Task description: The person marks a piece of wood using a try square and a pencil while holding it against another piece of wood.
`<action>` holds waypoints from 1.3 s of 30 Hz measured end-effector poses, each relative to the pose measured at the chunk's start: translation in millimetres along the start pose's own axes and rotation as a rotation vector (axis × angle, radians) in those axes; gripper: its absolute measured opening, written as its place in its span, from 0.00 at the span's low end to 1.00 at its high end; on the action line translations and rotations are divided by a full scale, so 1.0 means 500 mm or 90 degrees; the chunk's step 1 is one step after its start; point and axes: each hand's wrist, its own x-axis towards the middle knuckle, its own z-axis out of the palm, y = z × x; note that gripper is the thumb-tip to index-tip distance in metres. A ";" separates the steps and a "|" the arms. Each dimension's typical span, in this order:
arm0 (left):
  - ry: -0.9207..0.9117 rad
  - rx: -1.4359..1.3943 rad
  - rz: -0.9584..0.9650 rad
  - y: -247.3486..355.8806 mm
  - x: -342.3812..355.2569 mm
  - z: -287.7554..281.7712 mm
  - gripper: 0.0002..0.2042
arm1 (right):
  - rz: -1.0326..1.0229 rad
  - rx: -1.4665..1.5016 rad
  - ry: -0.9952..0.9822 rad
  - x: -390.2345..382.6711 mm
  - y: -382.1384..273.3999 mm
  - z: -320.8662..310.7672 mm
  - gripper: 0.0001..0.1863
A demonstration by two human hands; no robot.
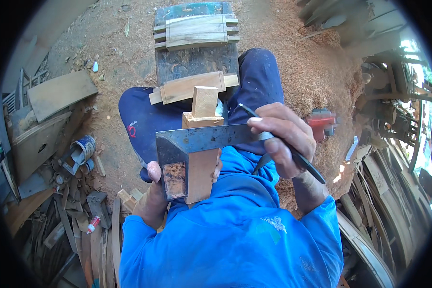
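While left hand [154, 185] grips wood block [201, 158] with try square [187, 153], right hand [283, 139] pinches pencil [308, 165]; red-white tube [93, 224] left.

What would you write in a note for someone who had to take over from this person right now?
Left hand: grips the wooden block and the stock of the try square, pressing them together.
Right hand: holds a dark pencil, its tip at the square's metal blade, which lies across the block.
The block rests over the lap, its stepped end pointing away. More shaped wooden pieces lie on the dark bench ahead.
Done: square set on the block.
Left, probably: drawing the line along the blade; I cannot see one yet.
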 end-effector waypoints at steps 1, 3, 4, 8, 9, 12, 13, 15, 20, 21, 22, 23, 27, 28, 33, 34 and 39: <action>0.001 0.000 -0.005 -0.002 0.003 0.001 0.66 | 0.005 0.010 -0.002 0.000 0.001 0.002 0.20; 0.034 -0.001 -0.018 -0.008 0.005 0.012 0.67 | 0.013 0.032 -0.006 0.000 0.004 0.010 0.21; 0.063 -0.002 -0.031 -0.009 0.004 0.019 0.68 | 0.086 0.052 0.002 -0.004 -0.013 0.012 0.23; 0.033 0.010 -0.030 0.000 0.014 0.022 0.68 | 0.034 -0.248 -0.067 0.008 -0.006 0.015 0.21; 0.020 0.009 -0.031 0.001 0.019 0.021 0.69 | 0.041 -0.248 -0.084 0.007 -0.010 0.017 0.23; 0.055 -0.012 -0.028 0.000 0.023 0.029 0.70 | 0.026 -0.236 -0.123 0.011 -0.012 0.021 0.27; 0.080 -0.019 -0.022 -0.003 0.024 0.032 0.70 | 0.044 -0.242 -0.143 0.010 -0.012 0.020 0.27; 0.037 -0.034 -0.027 -0.002 0.027 0.021 0.73 | 0.080 -0.254 -0.186 0.002 -0.010 0.015 0.28; -0.066 0.017 -0.042 -0.001 0.029 -0.039 0.77 | 0.039 -0.253 -0.137 -0.008 0.005 0.018 0.26; -0.035 0.015 -0.041 -0.001 0.031 -0.036 0.77 | 0.021 -0.251 -0.123 -0.008 0.005 0.016 0.24; -0.004 0.013 -0.040 0.000 0.034 -0.031 0.77 | 0.004 -0.250 -0.109 -0.009 0.006 0.013 0.23; 0.029 0.011 -0.039 0.000 0.037 -0.022 0.76 | -0.007 -0.265 -0.096 -0.016 0.008 0.005 0.22; 0.090 0.006 -0.005 -0.006 0.045 0.003 0.74 | -0.117 -0.321 -0.031 -0.007 0.016 -0.015 0.19; 0.049 0.056 -0.022 -0.002 0.039 -0.015 0.74 | -0.166 -0.346 -0.012 0.007 0.015 -0.017 0.20; 0.029 0.305 -0.048 0.031 0.055 0.028 0.69 | -0.229 -0.493 -0.039 0.000 0.023 -0.020 0.22; 0.057 0.349 -0.030 0.028 0.055 0.028 0.65 | -0.199 -0.472 -0.044 -0.007 0.026 -0.018 0.22; 0.098 0.458 -0.068 0.064 0.056 0.067 0.44 | -0.168 -0.487 -0.018 -0.012 0.031 -0.001 0.19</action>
